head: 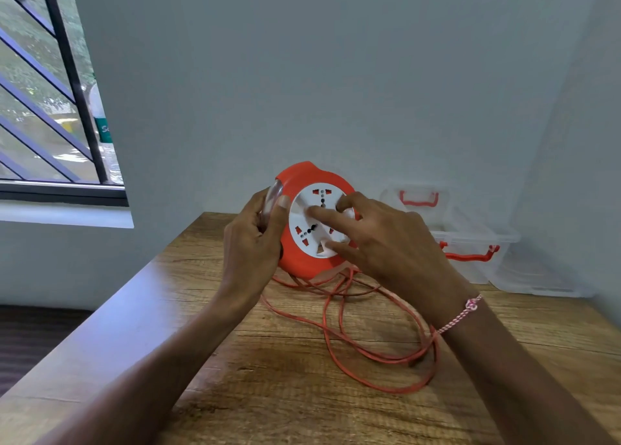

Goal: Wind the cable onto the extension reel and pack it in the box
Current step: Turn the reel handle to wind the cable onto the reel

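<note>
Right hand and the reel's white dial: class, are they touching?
Touching. In the head view, fingers of the right hand lie on the white dial of the reel, with no gap.

We see a red reel [304, 175] with a white middle, an orange cable [379, 357], a brown stripy wood table [268, 394].
</note>
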A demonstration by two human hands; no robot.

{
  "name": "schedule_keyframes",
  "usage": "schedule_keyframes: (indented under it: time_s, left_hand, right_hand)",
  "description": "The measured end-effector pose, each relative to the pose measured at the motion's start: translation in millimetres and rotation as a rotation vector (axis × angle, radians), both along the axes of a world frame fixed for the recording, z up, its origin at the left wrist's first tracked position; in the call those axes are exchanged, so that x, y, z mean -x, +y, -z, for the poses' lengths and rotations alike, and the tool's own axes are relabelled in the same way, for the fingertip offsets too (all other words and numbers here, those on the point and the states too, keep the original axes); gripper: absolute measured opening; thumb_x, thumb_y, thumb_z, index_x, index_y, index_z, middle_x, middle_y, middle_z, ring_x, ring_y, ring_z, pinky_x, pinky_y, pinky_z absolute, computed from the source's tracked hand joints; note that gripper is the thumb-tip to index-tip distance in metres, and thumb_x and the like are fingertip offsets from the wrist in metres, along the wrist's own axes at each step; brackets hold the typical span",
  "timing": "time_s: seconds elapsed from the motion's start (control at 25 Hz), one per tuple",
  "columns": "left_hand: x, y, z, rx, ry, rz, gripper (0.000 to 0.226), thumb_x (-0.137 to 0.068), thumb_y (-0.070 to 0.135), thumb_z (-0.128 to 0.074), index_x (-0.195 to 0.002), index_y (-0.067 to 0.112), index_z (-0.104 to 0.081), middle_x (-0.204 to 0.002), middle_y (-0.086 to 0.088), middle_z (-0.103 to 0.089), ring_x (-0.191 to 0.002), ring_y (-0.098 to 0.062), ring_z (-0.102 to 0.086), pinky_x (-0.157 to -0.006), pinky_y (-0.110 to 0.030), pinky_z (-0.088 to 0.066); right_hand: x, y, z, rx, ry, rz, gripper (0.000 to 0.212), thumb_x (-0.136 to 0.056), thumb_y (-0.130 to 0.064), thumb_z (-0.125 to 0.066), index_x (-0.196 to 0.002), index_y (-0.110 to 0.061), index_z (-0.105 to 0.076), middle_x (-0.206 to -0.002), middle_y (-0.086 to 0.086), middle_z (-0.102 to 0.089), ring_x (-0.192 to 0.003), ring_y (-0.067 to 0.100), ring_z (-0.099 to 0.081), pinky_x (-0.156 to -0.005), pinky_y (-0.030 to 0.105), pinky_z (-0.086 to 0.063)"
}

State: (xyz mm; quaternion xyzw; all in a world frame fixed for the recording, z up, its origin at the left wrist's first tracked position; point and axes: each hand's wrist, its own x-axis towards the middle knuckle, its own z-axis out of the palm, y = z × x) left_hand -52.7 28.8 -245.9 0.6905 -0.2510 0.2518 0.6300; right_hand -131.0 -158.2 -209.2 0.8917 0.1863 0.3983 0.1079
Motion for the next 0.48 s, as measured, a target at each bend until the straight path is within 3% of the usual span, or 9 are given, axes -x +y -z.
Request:
schedule_keyframes:
  time_s: [0.12, 0.24, 0.32, 0.4, 0.44, 0.48]
  left_hand:
    - [1, 0, 1, -0.013, -0.017, 0.013, 0.033, -0.099, 0.059, -0.051, -0.128, 0.046, -0.059, -0.089, 0.016, -0.079, -0.079, -0.007, -0.081, -0.062, -0.028, -0.067]
    - [2, -1, 4, -0.017, -0.041, -0.013, 0.047, -0.1, 0.064, -0.048, -0.136, 0.036, -0.063, -0.074, -0.006, -0.074, -0.062, -0.024, -0.075, -0.053, -0.049, -0.062]
    - [3, -4, 6, -0.026, -0.063, -0.047, 0.058, -0.102, 0.069, -0.045, -0.144, 0.031, -0.061, -0.07, -0.019, -0.068, -0.057, -0.033, -0.068, -0.048, -0.052, -0.057]
    - [5, -6, 8, -0.011, -0.088, -0.064, 0.055, -0.101, 0.074, -0.044, -0.143, 0.04, -0.057, -0.071, -0.008, -0.07, -0.057, -0.023, -0.071, -0.048, -0.044, -0.061]
    - [6, -6, 8, -0.006, -0.093, -0.077, 0.054, -0.099, 0.076, -0.043, -0.141, 0.044, -0.055, -0.072, -0.003, -0.07, -0.059, -0.018, -0.073, -0.048, -0.038, -0.062]
    - [6, -6, 8, -0.006, -0.089, -0.084, 0.054, -0.099, 0.077, -0.043, -0.14, 0.045, -0.054, -0.073, 0.0, -0.07, -0.061, -0.015, -0.074, -0.049, -0.035, -0.062]
  right_hand:
    - [1, 3, 0, 0.064, -0.047, 0.04, 0.059, -0.093, -0.048, -0.071, -0.147, -0.037, -0.051, -0.113, 0.009, -0.073, -0.088, 0.026, -0.073, -0.055, 0.028, -0.047]
    - [2, 14, 0, -0.114, -0.104, 0.079, 0.06, -0.086, -0.063, -0.07, -0.139, -0.035, -0.062, -0.095, 0.003, -0.079, -0.075, 0.023, -0.074, -0.059, 0.026, -0.052]
    - [-3, 25, 2, -0.463, -0.08, 0.137, 0.063, -0.082, -0.076, -0.062, -0.126, -0.031, -0.065, -0.083, -0.002, -0.077, -0.069, 0.018, -0.072, -0.06, 0.032, -0.058]
    - [-12, 32, 1, -0.961, 0.062, 0.117, 0.06, -0.078, -0.081, -0.062, -0.107, -0.029, -0.062, -0.086, -0.007, -0.075, -0.071, 0.012, -0.072, -0.063, 0.034, -0.06]
    - [-14, 32, 0, -1.1, 0.11, 0.097, 0.059, -0.077, -0.082, -0.063, -0.102, -0.029, -0.061, -0.088, -0.009, -0.074, -0.073, 0.011, -0.072, -0.064, 0.032, -0.06]
    - [-12, 31, -1, -1.088, 0.104, 0.087, 0.058, -0.077, -0.082, -0.063, -0.1, -0.028, -0.062, -0.089, -0.012, -0.072, -0.074, 0.009, -0.071, -0.064, 0.029, -0.058]
